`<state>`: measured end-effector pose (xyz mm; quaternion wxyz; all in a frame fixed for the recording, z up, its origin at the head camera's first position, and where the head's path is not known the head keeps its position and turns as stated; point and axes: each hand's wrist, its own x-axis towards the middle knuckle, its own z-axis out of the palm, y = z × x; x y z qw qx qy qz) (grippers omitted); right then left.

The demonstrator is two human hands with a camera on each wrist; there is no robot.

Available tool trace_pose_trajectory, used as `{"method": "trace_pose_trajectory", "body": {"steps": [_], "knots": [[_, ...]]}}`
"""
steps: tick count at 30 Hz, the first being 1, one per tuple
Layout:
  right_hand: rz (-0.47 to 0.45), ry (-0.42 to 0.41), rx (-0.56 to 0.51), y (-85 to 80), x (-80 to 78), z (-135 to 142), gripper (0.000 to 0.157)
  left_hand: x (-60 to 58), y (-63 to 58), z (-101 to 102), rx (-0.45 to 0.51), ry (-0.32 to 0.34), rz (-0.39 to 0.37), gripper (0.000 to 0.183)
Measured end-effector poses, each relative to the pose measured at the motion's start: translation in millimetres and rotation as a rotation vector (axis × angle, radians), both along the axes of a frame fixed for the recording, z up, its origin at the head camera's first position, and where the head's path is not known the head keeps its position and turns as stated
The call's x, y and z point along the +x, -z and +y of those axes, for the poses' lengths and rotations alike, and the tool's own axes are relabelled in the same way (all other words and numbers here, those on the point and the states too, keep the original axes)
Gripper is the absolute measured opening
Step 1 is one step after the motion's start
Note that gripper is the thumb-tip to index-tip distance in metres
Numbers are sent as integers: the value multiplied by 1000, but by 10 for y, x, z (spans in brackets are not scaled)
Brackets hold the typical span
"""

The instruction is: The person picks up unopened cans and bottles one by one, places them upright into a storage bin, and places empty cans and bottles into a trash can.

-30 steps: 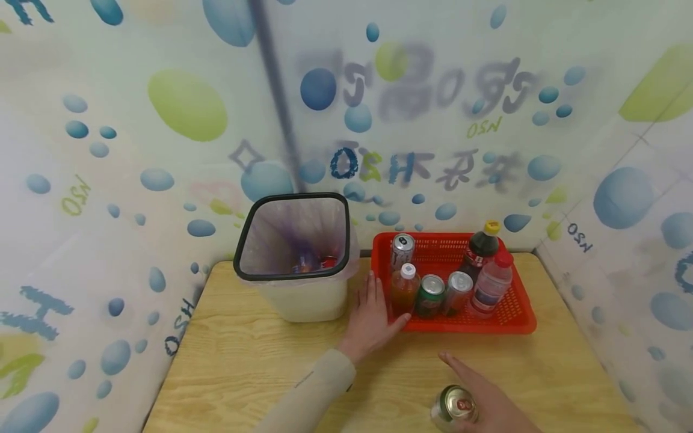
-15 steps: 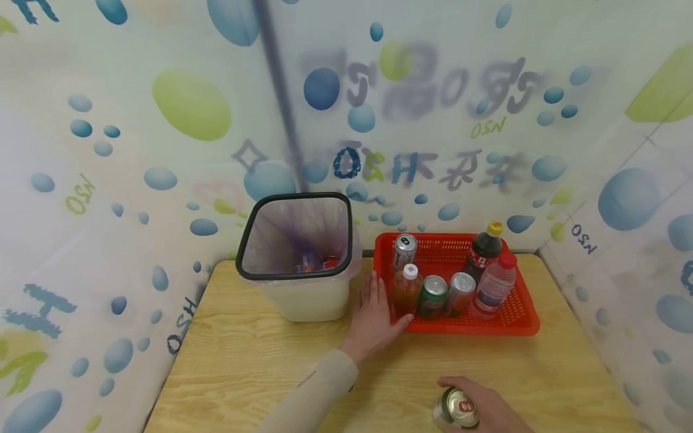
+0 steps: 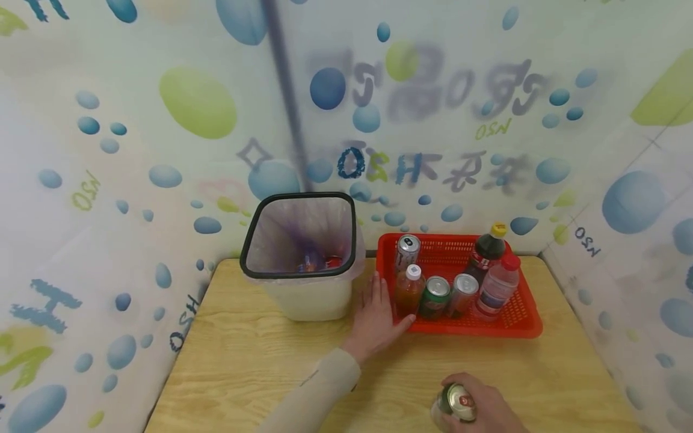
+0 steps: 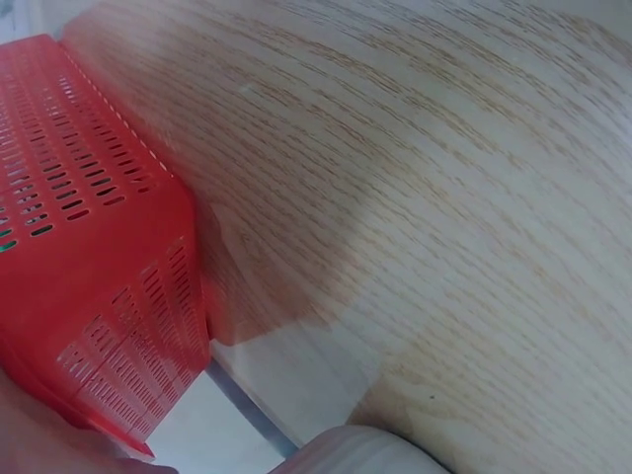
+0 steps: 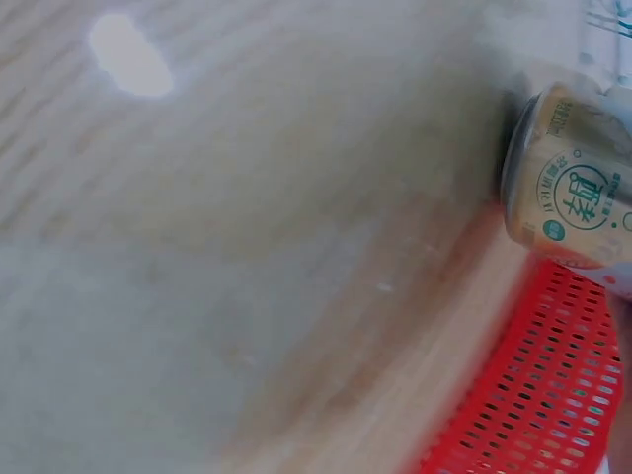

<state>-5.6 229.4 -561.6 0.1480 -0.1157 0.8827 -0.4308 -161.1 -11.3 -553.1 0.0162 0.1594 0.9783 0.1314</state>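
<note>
My right hand (image 3: pixel 484 409) grips a drink can (image 3: pixel 461 402) with a silver top and red tab, near the front of the table. In the right wrist view the can (image 5: pixel 573 188) shows a beige side with a green round print; whether its base touches the table I cannot tell. At the left front corner of a red perforated basket (image 3: pixel 476 328), my left hand (image 3: pixel 373 322) rests with fingers straight along its side and thumb over the front rim. Inside the basket are an orange drink bottle (image 3: pixel 409 291), a green can (image 3: pixel 435 297) and several other drinks.
A white bin (image 3: pixel 311 300) with a black rim and plastic liner stands left of the basket, with a red item (image 3: pixel 333 262) inside. Patterned walls (image 3: pixel 189 150) close off the back and sides. The wooden table (image 3: pixel 243 361) extends in front.
My right hand, beside the can with fingers extended a second ago, has closed around it. The left hand stays at the basket corner. The head view has shifted slightly.
</note>
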Motion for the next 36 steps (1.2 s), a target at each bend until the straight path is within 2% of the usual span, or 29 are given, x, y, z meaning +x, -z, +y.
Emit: {"method": "trace_pose_trajectory", "body": {"steps": [5, 7, 12, 19, 22, 27, 32, 36], "knots": [[432, 60, 22, -103, -53, -37, 55, 0, 3, -4, 15, -6, -20, 110], [556, 82, 29, -197, -114, -27, 60, 1, 6, -6, 20, -3, -20, 109], [709, 132, 38, -469, -317, 37, 69, 0, 18, -6, 35, 0, -20, 108], [879, 201, 2, -837, -603, 76, 66, -6, 32, -4, 38, -5, -24, 108], [926, 260, 13, -963, -708, 68, 66, -8, 28, -6, 38, -10, -30, 108], [930, 328, 28, -1140, -871, 31, 64, -6, 25, -13, 43, -17, -38, 109], [833, 409, 30, -1299, -1036, -43, 55, -15, 43, -12, 46, -18, -25, 109], [763, 476, 27, -1383, -1242, -79, 51, -9, 36, -4, 46, -20, -28, 109]]}}
